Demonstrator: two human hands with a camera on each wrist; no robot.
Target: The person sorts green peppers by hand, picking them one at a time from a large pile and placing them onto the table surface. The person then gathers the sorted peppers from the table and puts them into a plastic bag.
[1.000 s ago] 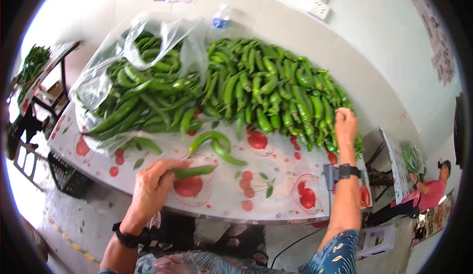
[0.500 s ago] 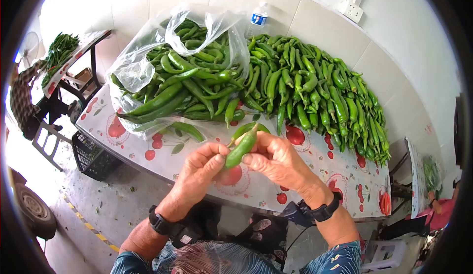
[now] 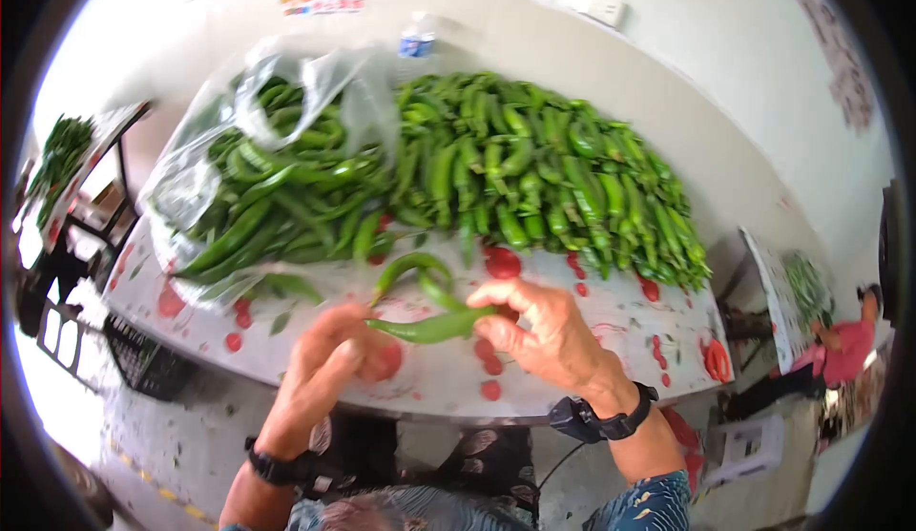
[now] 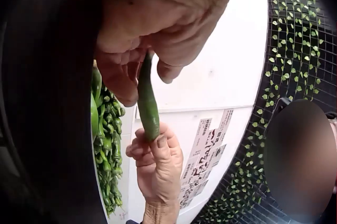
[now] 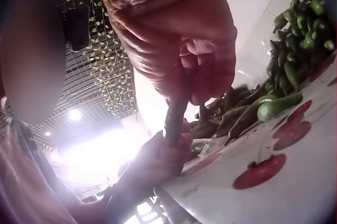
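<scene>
My right hand (image 3: 544,335) pinches one end of a long green chili pepper (image 3: 429,328), which lies level over the front of the table. At the pepper's pointed end is my left hand (image 3: 324,364), blurred, its fingers loosely bent. In the left wrist view its thumb (image 4: 167,72) stands apart from the pepper. Behind the held pepper, curved green peppers (image 3: 415,264) lie on the tablecloth. Farther back is a neat pile of green peppers (image 3: 553,168), next to an open clear plastic bag (image 3: 191,192) full of longer ones (image 3: 272,183).
A cherry-print tablecloth (image 3: 601,378) covers the table, with a red object (image 3: 716,359) at its right end. By the wall stands a water bottle (image 3: 417,37). A black crate (image 3: 148,359) sits on the floor at left. At right, a person in pink (image 3: 844,352) is beside another table.
My right hand has come from the pile's right end to the front, beside the left. Half a second ago both hands held a pepper together; now the left fingers have loosened.
</scene>
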